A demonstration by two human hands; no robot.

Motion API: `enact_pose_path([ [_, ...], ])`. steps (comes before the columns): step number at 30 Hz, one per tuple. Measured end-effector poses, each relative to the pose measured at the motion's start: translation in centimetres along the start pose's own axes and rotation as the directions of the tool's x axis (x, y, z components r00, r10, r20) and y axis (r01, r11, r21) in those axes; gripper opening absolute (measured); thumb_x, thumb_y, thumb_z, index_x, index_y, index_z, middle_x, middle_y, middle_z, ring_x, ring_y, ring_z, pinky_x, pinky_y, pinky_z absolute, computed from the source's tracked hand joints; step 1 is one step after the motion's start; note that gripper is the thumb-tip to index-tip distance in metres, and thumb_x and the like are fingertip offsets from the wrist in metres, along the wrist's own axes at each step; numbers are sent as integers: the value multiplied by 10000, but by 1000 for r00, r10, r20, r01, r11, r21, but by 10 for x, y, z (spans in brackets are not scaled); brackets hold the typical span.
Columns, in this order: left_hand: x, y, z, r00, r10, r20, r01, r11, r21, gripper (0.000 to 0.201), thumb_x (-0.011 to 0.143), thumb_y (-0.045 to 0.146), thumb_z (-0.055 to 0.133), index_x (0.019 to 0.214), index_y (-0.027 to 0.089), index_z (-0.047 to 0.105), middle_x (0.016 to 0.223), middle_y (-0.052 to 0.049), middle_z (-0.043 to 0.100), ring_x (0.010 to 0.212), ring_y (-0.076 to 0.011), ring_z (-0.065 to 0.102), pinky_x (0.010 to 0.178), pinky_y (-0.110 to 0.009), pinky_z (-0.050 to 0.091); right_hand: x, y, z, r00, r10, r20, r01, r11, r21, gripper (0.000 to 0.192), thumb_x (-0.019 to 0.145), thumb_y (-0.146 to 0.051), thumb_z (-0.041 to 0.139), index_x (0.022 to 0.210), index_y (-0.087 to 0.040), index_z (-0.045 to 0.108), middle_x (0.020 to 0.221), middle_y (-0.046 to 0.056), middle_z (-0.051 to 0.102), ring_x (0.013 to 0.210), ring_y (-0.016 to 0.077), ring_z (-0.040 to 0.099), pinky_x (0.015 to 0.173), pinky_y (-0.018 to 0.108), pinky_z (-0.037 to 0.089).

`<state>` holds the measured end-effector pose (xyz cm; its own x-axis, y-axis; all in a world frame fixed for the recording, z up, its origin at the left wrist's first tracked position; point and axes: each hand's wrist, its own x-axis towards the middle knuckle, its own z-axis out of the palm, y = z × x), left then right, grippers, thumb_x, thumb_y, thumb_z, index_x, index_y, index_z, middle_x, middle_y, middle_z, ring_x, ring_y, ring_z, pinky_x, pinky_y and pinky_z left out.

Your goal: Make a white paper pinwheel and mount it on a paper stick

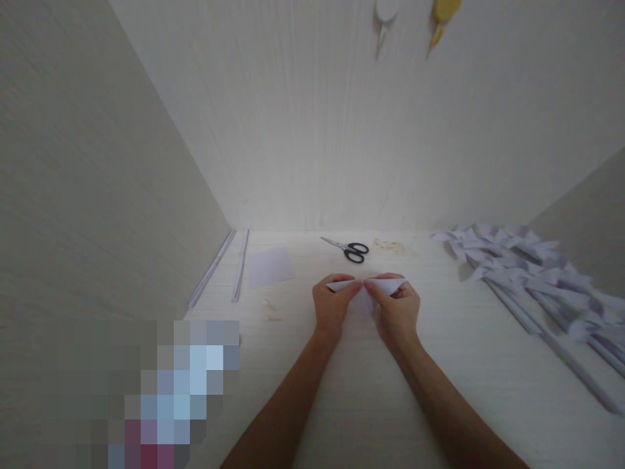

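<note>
We see both forearms bare, coming in from 6 o'clock and converging toward centre. Left hand (333, 306) at 9 o'clock of the right hand (398, 311), knuckles up, fingers curled. Thumb and fingertips of each pinched closed at 12 o'clock, the two pinches almost touching. Wrists low, slightly bent.

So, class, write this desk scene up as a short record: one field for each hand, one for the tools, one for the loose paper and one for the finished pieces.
left hand: left hand pinches the left end of the folded paper piece
right hand: right hand pinches its right end
tools: black-handled scissors lie behind the hands, apart from them
loose paper: flat sheet to the left; two narrow strips near the left wall
finished pieces: pile of folded paper pinwheels on sticks at the right
surface: pale desk
</note>
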<state>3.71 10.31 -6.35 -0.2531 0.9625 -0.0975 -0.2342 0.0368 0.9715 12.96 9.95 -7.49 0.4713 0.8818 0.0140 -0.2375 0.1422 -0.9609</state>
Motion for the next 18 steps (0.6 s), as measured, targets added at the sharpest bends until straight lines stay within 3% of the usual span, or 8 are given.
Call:
enact_pose_path([
  [8, 4, -6, -1, 999, -17, 32, 21, 993, -114, 170, 532, 254, 666, 644, 129, 636, 581, -2, 606, 517, -83, 510, 516, -210, 416, 0, 0, 0, 1000, -10, -12, 10, 1000, 19, 269, 475, -188, 724, 673, -149, 546, 546, -37, 574, 479, 89, 512, 467, 219, 426],
  [18, 6, -7, -2, 985, -98, 140, 130, 960, -246, 367, 643, 448, 541, 662, 94, 634, 529, -29, 585, 491, -99, 526, 502, -224, 413, 1, 1, 0, 999, 12, -49, -8, 997, 78, 263, 477, -181, 724, 662, -151, 539, 513, -54, 554, 453, 77, 490, 441, 201, 400],
])
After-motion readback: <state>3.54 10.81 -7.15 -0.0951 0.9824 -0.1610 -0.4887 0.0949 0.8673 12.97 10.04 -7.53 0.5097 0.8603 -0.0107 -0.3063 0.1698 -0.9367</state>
